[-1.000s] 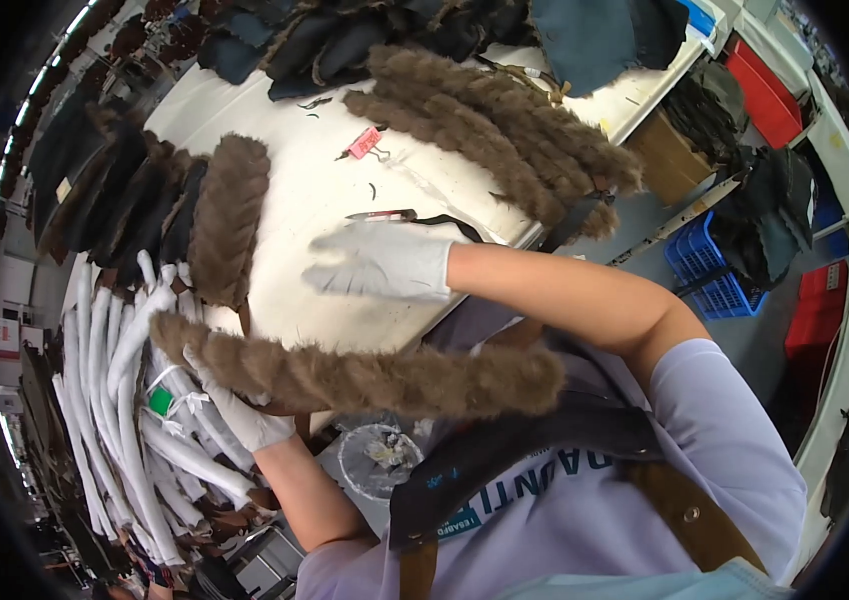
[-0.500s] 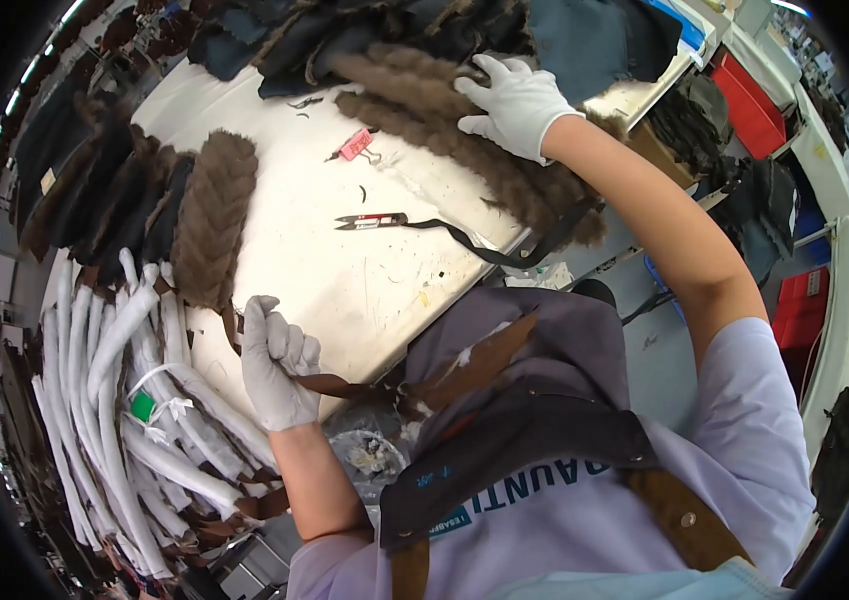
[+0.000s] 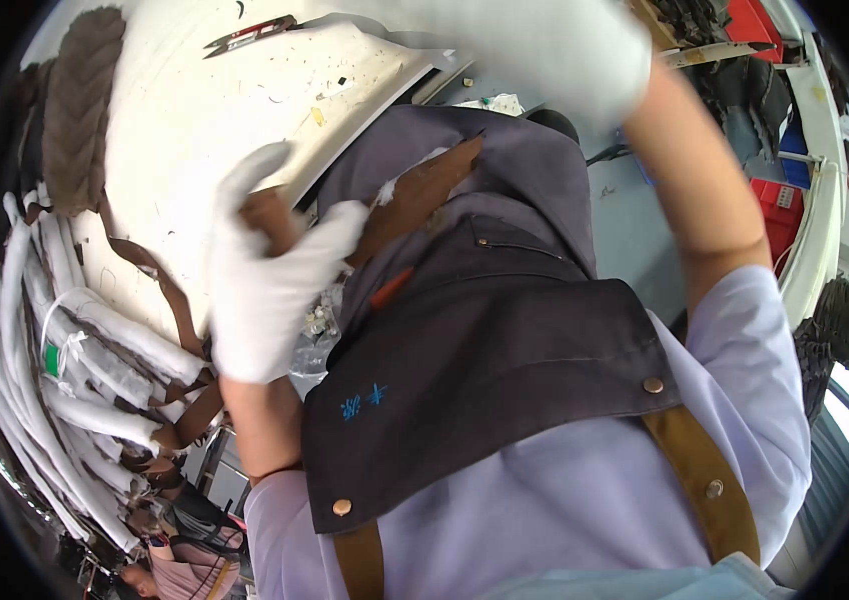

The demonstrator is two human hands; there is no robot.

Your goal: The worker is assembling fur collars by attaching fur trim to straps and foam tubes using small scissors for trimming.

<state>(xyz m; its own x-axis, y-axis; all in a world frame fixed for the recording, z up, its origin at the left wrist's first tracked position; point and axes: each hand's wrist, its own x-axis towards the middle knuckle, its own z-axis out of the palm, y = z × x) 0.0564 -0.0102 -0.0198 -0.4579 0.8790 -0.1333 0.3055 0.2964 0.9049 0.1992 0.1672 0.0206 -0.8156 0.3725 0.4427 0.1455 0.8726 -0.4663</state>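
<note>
My left hand [image 3: 270, 285], in a white glove, is raised over the near left edge of the table. Its thumb and forefinger stand apart, and a blurred brown strip [image 3: 270, 220] shows between them; the other fingers are hidden behind it. Another brown strip [image 3: 413, 200] lies across my apron. At the far left sits a brown fur panel [image 3: 85, 110] with a chevron pattern, a brown tail strip [image 3: 150, 260] trailing from it. Heavily smeared by motion, my white-gloved right hand [image 3: 565, 50] is at the top, right of centre; its fingers cannot be made out.
Thread snips [image 3: 250, 37] with a black strap lie on the white table [image 3: 195, 120]. Long white-wrapped rolls [image 3: 5, 320] are bundled at the left. Red bins [image 3: 775, 215] stand at the right. Another person [image 3: 180, 570] is at the lower left.
My right hand has left the dark fur at the back of the table and come nearer. My left hand has gone from a fist to a wider thumb-and-forefinger spread. The view has tilted toward my body.
</note>
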